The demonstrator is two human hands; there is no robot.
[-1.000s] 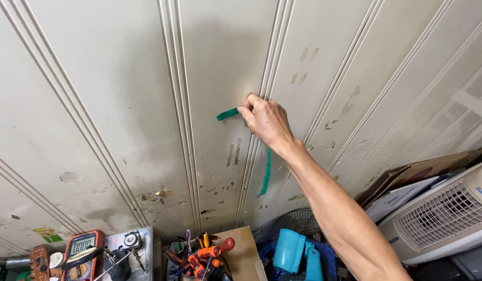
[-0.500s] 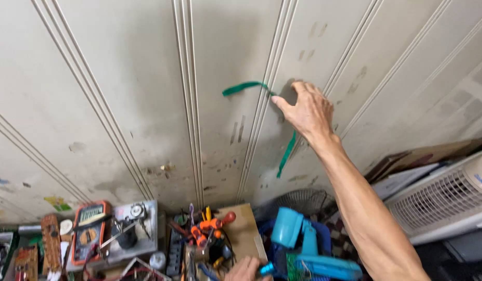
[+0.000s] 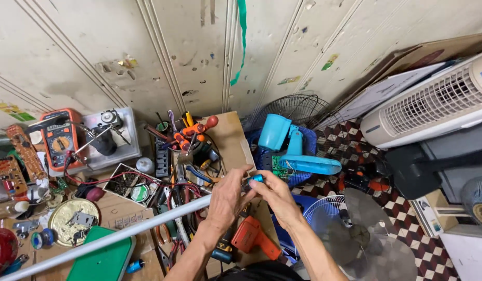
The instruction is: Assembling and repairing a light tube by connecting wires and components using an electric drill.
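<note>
While held over the cluttered bench [image 3: 228, 132]:
Object: small blue-tipped part [image 3: 253, 180]
Left hand [image 3: 228, 196]: fingers pinched on it
Right hand [image 3: 277, 195]: fingertips closed on it
Below: orange drill [image 3: 254, 238]

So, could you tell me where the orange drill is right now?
The orange drill lies low in the head view, near centre, on the cluttered bench just below both hands.

Bright even daylight, sharp, wide-angle edge distortion

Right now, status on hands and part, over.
Left hand and right hand together, both pinching a small blue part. Held above the cluttered bench. Orange drill lies just below.
</note>
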